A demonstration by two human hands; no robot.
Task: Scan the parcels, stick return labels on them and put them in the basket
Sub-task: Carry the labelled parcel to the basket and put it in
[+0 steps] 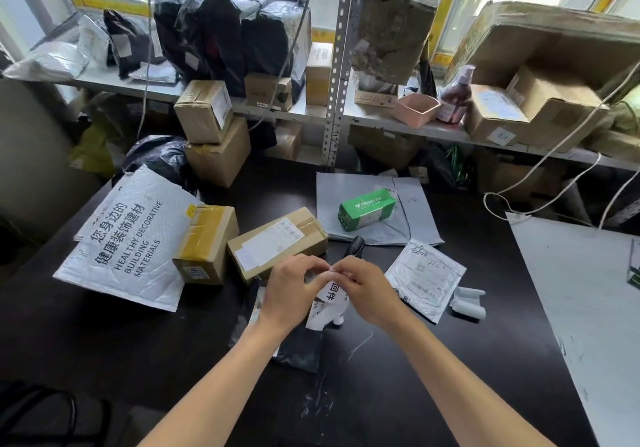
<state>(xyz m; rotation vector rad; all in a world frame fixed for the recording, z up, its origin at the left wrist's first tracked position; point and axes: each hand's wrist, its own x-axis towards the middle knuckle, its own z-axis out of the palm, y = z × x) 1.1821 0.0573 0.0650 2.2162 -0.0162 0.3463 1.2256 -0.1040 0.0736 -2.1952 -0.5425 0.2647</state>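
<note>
Nearest, on the black table [433, 360]: 2 bare forearms reaching in, meeting above a flat dark bag [298, 346]. Left hand [291, 291] and right hand [367, 291] with fingertips drawn together, pinching the top edge of a white return label [330, 299], apparently peeling it from its backing. Label hanging limp and curling below the fingers, printed characters showing. Likely thin, light, floppy and sticky on 1 side; best held by a corner or edge, kept off itself. Dark bag under the hands soft and slack; likely light, best lifted by an edge or with a flat palm.

Just beyond the hands: black scanner [356, 244] lying on the table. Right of it, a silvery padded envelope [426, 278] with handwriting, and a short white roll [467, 303] just beside it. Left, a long cardboard box [277, 242] with a shipping label on top, touching a smaller box with yellow tape [207, 242]; stiff, easy to grip by the sides. Further left, a large white bubble mailer [128, 239].

Farther: green carton [367, 208] resting on grey mailing bags [398, 211]. 2 stacked boxes [211, 135] far left.

Far shelf: pink tub [417, 109], contents not visible; open cardboard carton [540, 107] holding smaller boxes. No basket identifiable.
</note>
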